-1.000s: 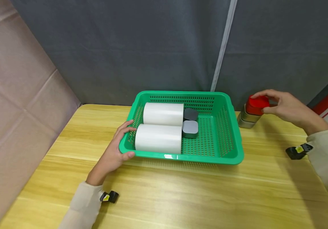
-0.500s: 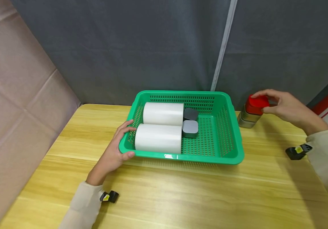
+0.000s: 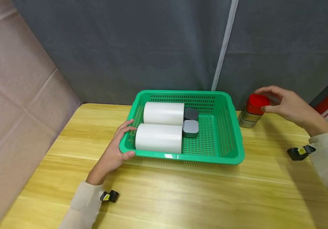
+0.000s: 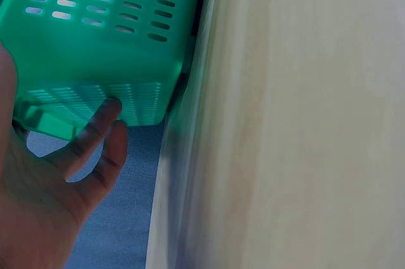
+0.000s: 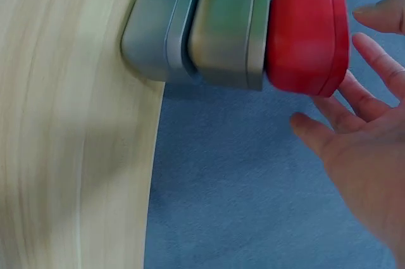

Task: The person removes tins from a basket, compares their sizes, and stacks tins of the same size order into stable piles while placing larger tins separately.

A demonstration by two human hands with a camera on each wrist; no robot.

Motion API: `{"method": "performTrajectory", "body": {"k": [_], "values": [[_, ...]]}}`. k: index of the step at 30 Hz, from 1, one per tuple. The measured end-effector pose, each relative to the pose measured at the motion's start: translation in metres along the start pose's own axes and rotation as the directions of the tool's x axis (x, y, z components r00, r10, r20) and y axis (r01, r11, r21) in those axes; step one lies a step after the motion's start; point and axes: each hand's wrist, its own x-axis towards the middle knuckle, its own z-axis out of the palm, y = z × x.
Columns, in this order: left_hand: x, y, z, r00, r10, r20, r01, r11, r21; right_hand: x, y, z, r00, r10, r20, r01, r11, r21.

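A green plastic basket (image 3: 181, 156) stands on the wooden table. My left hand (image 3: 113, 154) holds its near left corner, thumb at the front rim and fingers along the left side; the left wrist view shows two fingers by the perforated wall. Right of the basket, three small square-sided tins are stacked: a red tin (image 5: 302, 41) on top, a gold tin (image 5: 224, 35) in the middle and a silver tin (image 5: 155, 35) at the bottom. My right hand (image 3: 291, 106) is beside the red tin with fingers spread, no longer gripping it; fingertip contact is hard to tell.
Inside the basket two white rolls (image 3: 159, 138) lie on their sides at the left. Beside them are a grey-topped tin (image 3: 190, 127) and a black tin (image 3: 191, 114). A dark grey curtain (image 3: 152, 51) hangs behind the table (image 3: 158, 190).
My right hand has loosened from the red tin and shifted slightly right, its fingers spreading. The tin stays on the stack. The left hand and basket look unchanged.
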Motion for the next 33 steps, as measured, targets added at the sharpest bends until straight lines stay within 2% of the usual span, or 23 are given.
{"method": "performTrajectory", "body": {"k": [4,11,19,26,30,33], "values": [[0.000,0.000,0.000,1.000,0.001,-0.001,-0.001,1.000,0.000,-0.002,-0.006,0.003,0.998,-0.055,-0.037,0.055,0.998,0.009],[0.000,-0.001,0.000,1.000,0.001,0.001,-0.001,1.000,0.001,-0.009,-0.028,0.012,0.979,-0.168,-0.119,0.159,0.984,-0.080],[0.000,0.000,0.000,1.000,-0.001,0.002,0.001,1.000,-0.004,-0.016,-0.049,0.022,0.959,-0.264,-0.104,0.256,0.963,-0.082],[0.001,0.001,0.000,1.000,-0.004,0.004,0.005,1.000,-0.016,-0.017,-0.064,0.038,0.935,-0.330,-0.128,0.319,0.942,-0.101],[0.000,0.002,0.000,1.000,-0.002,0.004,0.002,1.000,-0.021,-0.015,-0.071,0.049,0.920,-0.376,-0.108,0.362,0.923,-0.131],[0.001,0.002,0.000,1.000,0.000,0.003,0.000,1.000,-0.018,-0.013,-0.072,0.059,0.899,-0.429,-0.089,0.411,0.896,-0.167]]}}
